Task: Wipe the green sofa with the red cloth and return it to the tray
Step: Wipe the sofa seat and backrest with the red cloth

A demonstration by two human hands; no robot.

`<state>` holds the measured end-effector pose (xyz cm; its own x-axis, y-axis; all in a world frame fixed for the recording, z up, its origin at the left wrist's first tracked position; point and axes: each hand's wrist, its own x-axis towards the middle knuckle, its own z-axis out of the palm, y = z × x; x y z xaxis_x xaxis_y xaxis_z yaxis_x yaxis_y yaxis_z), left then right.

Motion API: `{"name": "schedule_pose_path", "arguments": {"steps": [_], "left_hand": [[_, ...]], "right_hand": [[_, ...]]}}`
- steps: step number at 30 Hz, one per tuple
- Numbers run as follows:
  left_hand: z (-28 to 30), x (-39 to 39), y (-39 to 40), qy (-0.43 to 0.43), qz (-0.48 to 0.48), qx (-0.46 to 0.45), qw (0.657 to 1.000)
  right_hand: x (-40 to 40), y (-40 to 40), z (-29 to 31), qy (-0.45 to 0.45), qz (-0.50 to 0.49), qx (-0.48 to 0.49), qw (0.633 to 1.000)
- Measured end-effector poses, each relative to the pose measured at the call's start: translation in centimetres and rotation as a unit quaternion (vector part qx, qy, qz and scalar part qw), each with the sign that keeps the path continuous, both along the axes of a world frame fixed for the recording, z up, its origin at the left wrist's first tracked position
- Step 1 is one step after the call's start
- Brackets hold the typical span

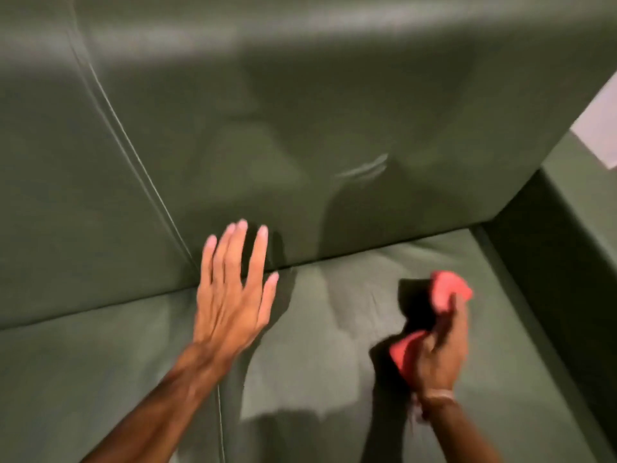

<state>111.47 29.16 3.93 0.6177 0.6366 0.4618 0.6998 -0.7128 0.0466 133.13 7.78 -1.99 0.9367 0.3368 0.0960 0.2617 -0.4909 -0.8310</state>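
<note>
**A pale patch and a thin band**

A whitish patch (597, 128) shows high at the right edge. It is flat, with a straight slanted side. Wall or floor, it is hard to tell. Lower down is a thin, blurry band (437, 393), worn like a bracelet.

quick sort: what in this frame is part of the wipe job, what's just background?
Part of the job:
- green sofa
- red cloth, bunched in the right hand
- left hand, open, empty

Background:
- pale surface past the sofa's armrest

Tray not in view.
</note>
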Motion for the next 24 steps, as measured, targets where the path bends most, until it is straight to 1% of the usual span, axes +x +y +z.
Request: {"name": "schedule_pose_path", "arguments": {"steps": [1,3,4,5,6,7,8,9,10,11,12,13,14,15,16,17,18,19,21,22,24], "left_hand": [[2.1,1.5,1.4,-0.028,0.015,0.025,0.999],[5.7,4.1,4.5,-0.053,0.034,0.065,0.996],[7.0,5.1,6.1,-0.053,0.046,0.088,0.994],[7.9,5.8,7.7,-0.047,0.062,0.117,0.99],[8.3,6.2,9.1,-0.042,0.079,0.149,0.985],[8.2,6.3,10.3,-0.043,0.089,0.174,0.98],[7.8,6.0,11.1,-0.049,0.093,0.191,0.976],[7.2,5.9,11.5,-0.054,0.099,0.203,0.973],[6.6,5.9,11.6,-0.059,0.104,0.213,0.97],[6.3,6.0,11.7,-0.063,0.105,0.218,0.968],[6.1,6.1,11.8,-0.062,0.105,0.222,0.967],[6.0,6.2,11.9,-0.056,0.107,0.235,0.965],[6.0,6.2,12.0,-0.048,0.111,0.253,0.96],[6.0,6.3,12.1,-0.042,0.113,0.269,0.955],[6.0,6.3,12.2,-0.04,0.115,0.282,0.952],[6.0,6.3,12.2,-0.038,0.113,0.289,0.95],[5.9,6.3,12.2,-0.04,0.108,0.292,0.949],[5.8,6.2,12.3,-0.045,0.105,0.29,0.95],[5.8,6.0,12.3,-0.056,0.098,0.269,0.956],[6.0,5.9,12.2,-0.057,0.096,0.261,0.959],[6.6,5.7,11.9,-0.05,0.088,0.246,0.964]], "right_hand": [[2.1,3.6,2.2,-0.011,-0.07,0.072,0.995],[5.4,11.5,6.7,-0.073,-0.149,0.187,0.968],[6.1,15.6,8.6,-0.1,-0.155,0.225,0.957],[5.6,19.5,10.2,-0.119,-0.14,0.239,0.953],[3.9,22.8,11.4,-0.145,-0.115,0.222,0.957],[1.3,25.0,12.0,-0.19,-0.087,0.174,0.962],[-1.1,25.8,11.8,-0.253,-0.036,0.12,0.959],[-2.8,25.5,10.5,-0.325,0.049,0.068,0.942],[-2.7,24.2,8.1,-0.399,0.139,0.031,0.906],[-0.9,22.2,5.6,-0.461,0.214,-0.001,0.861],[2.3,20.1,3.6,-0.516,0.255,-0.025,0.817],[5.8,18.3,2.7,-0.556,0.265,-0.049,0.786],[8.9,17.5,3.1,-0.574,0.26,-0.055,0.774],[10.9,17.5,4.5,-0.57,0.239,-0.051,0.784],[11.9,18.5,6.3,-0.557,0.203,-0.036,0.804],[11.5,20.1,8.2,-0.546,0.171,-0.012,0.82],[9.8,21.6,9.5,-0.548,0.162,0.016,0.82],[7.7,22.9,9.9,-0.565,0.19,0.032,0.803],[4.5,23.2,8.3,-0.615,0.27,0.017,0.741],[4.5,22.2,6.8,-0.631,0.304,-0.004,0.714],[7.5,19.2,4.7,-0.652,0.348,-0.048,0.672]]}}
